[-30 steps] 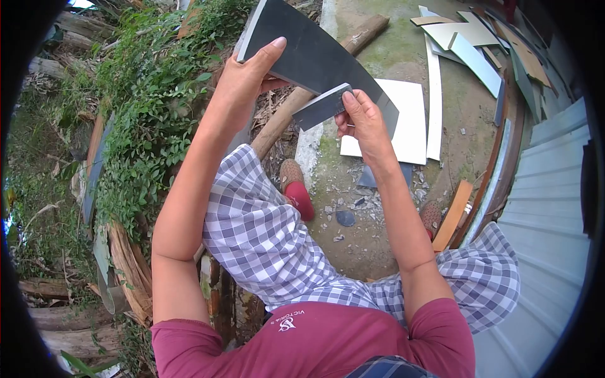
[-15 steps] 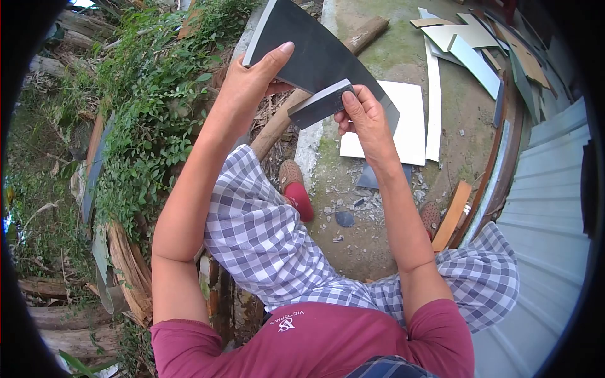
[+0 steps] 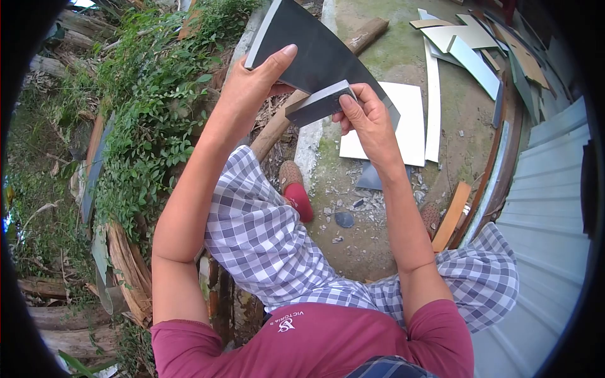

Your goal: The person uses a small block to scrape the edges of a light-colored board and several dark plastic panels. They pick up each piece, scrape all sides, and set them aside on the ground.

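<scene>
My left hand [image 3: 255,79] is closed on the left end of a large dark tile piece [image 3: 315,47], thumb flat on its dark face. That piece has a pale, thick left edge and a long curved side running down to the right. In my right hand [image 3: 367,113], a small dark rectangular tile piece [image 3: 317,104] with a lighter grey edge is pinched between thumb and fingers. The small piece lies across the lower edge of the large one in this view. Part of my left fingers is hidden behind the large piece.
A white board [image 3: 409,120] and a long white strip [image 3: 433,101] lie on the concrete beyond my right hand. Broken chips [image 3: 372,211] litter the ground between my feet. Offcuts [image 3: 479,57] are heaped at upper right, near a corrugated metal wall [image 3: 542,208]. A wooden pole [image 3: 368,34] lies ahead.
The small tile piece and my right hand have shifted slightly left and up, with the small piece tilted a little differently. My left hand and the large piece have moved slightly right.
</scene>
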{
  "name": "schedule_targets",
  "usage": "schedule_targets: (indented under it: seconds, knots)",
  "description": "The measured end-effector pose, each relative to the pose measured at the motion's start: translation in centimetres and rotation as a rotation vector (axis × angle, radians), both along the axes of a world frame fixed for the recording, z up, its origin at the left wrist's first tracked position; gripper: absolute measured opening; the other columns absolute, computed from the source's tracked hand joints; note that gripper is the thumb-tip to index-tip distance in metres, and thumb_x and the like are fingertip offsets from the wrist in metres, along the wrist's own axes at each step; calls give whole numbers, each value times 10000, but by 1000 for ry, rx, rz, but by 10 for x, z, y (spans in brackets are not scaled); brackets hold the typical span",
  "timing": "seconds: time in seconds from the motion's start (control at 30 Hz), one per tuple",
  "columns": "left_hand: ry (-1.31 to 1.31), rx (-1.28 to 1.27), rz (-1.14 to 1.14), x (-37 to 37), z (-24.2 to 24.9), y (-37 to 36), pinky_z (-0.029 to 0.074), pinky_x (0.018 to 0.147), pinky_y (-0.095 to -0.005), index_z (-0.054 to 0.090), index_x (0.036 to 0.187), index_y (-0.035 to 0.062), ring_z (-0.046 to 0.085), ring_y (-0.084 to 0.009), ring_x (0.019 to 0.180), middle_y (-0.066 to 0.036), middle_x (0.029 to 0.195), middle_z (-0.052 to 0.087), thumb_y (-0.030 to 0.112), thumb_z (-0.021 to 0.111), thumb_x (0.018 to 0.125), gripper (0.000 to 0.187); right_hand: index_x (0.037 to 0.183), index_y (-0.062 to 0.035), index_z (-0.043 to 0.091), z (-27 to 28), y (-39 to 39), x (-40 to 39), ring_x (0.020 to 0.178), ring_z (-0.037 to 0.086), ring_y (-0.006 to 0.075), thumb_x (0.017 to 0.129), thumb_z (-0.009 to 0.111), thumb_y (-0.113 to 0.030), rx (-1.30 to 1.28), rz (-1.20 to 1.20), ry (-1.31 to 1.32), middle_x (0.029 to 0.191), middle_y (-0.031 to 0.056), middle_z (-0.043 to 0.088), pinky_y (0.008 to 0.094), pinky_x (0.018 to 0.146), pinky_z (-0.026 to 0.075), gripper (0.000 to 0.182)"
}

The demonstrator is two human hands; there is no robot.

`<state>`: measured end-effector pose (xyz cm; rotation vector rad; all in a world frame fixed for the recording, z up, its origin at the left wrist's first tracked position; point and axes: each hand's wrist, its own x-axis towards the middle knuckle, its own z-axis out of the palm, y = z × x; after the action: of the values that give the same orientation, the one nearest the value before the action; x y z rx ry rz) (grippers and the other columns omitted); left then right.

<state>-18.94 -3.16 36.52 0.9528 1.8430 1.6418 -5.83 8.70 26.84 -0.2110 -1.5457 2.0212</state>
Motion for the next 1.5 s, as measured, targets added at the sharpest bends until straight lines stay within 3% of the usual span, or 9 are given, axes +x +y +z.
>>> schedule_targets:
  seconds: [0.27, 0.6, 1.07, 1.5]
  knots:
    - [7, 22, -27, -5, -3, 0, 511, 845, -383, 527, 1104, -40, 607, -202, 916, -118, 1017, 598, 331, 579, 867, 443, 981, -24, 538, -12, 21, 4, 585, 482, 40, 884, 575, -301, 188, -22, -130, 681, 5, 568, 193, 536, 400, 296]
    - [8, 13, -8, -2, 1, 2, 509, 845, -378, 538, 1091, -37, 609, -204, 907, -117, 996, 604, 333, 579, 865, 436, 982, -37, 540, -7, 14, 2, 579, 488, 21, 900, 553, -277, 71, 56, -87, 709, 10, 594, 158, 533, 404, 254]
    - [-20, 33, 26, -17, -7, 6, 501, 845, -376, 547, 1083, -44, 609, -214, 907, -127, 984, 617, 326, 554, 877, 423, 964, -28, 542, -40, 25, -1, 588, 492, 49, 885, 568, -312, 118, 56, -201, 689, 12, 569, 201, 536, 412, 296]
    - [-33, 44, 31, -13, -4, 5, 490, 841, -381, 553, 1080, -25, 606, -211, 911, -118, 988, 621, 328, 548, 881, 406, 975, -34, 547, -38, 24, -4, 615, 506, 48, 879, 578, -317, 90, 74, -134, 716, 6, 573, 197, 549, 410, 300]
